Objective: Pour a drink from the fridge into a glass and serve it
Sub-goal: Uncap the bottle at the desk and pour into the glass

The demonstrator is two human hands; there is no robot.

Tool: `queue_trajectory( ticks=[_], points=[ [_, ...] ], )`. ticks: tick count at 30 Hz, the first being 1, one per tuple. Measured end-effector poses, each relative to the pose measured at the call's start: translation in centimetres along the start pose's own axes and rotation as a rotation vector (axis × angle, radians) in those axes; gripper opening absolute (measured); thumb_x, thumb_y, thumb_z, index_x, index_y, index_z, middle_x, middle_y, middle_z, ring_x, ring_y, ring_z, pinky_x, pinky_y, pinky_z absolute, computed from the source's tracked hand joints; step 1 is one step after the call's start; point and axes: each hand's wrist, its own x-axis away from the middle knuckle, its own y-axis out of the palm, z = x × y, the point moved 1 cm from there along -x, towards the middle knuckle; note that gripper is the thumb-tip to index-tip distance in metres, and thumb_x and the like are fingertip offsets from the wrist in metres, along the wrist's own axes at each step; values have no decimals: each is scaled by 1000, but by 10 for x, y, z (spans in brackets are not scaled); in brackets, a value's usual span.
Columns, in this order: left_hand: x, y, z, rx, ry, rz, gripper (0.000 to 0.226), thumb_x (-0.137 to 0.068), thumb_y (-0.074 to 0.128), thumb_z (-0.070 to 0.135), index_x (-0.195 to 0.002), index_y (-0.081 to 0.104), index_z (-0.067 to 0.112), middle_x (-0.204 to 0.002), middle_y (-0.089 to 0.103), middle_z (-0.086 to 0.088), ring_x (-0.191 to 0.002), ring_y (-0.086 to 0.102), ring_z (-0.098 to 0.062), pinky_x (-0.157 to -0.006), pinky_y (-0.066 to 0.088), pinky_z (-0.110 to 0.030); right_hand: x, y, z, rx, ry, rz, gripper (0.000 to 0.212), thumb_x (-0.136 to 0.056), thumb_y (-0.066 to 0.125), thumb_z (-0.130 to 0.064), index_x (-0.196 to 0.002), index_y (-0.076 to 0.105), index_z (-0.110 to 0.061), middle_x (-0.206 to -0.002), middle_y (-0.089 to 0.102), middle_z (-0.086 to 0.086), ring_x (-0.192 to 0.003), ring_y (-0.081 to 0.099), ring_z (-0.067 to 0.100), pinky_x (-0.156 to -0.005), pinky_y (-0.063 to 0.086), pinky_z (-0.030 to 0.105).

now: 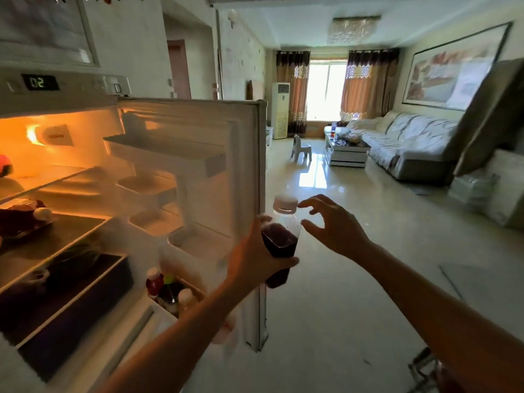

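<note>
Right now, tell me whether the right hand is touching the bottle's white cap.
Cannot tell. In the head view the right hand is open beside the white cap; its fingertip meets the cap's edge in the image, with no clear gap or contact.

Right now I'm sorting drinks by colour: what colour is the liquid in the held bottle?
Dark purple-red, under a white cap, in the head view's bottle.

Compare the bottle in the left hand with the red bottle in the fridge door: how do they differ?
The held bottle is out of the fridge, gripped by the left hand; the red bottle stands in the door's bottom rack. The held one's liquid is dark purple, the other's red. Both have pale caps.
</note>
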Motion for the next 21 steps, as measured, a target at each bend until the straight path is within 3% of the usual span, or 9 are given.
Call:
queue_trajectory(
  ticks=[3,6,10,14,21],
  points=[
    [-3,38,13,21,13,-74,91,-46,82,56,-119,31,38,-108,65,8,-91,61,-9,-77,52,-26,19,-31,11,14,54,-19,38,-84,65,-28,-120,51,-29,-109,64,-9,-86,63,7,-69,49,26],
    [-10,77,25,4,21,-150,95,-42,77,65,-119,28,41,-108,67,7,-85,64,-11,-75,55,-28,30,-53,36,123,57,-73,47,-82,65,-28,-124,46,-34,-112,64,-12,-83,63,6,-70,46,26],
    [-34,126,34,18,3,-209,91,-44,80,60,-117,29,41,-108,68,7,-83,63,-9,-70,49,-19,33,-71,84,165,53,-123,50,-81,63,-26,-125,42,-39,-112,64,-16,-79,62,2,-66,42,22],
    [-66,175,36,-32,-8,-186,90,-44,79,61,-117,31,39,-102,69,7,-78,63,-9,-68,49,-22,28,-73,144,167,0,-182,51,-82,62,-24,-126,40,-40,-110,66,-13,-74,59,1,-60,40,17],
    [-123,242,33,-103,-103,-180,93,-49,82,57,-123,31,34,-105,68,6,-84,67,-14,-77,56,-34,-11,-64,241,150,-111,-263,49,-84,59,-37,-130,41,-35,-117,62,-12,-80,61,5,-66,42,22]
  ],
)
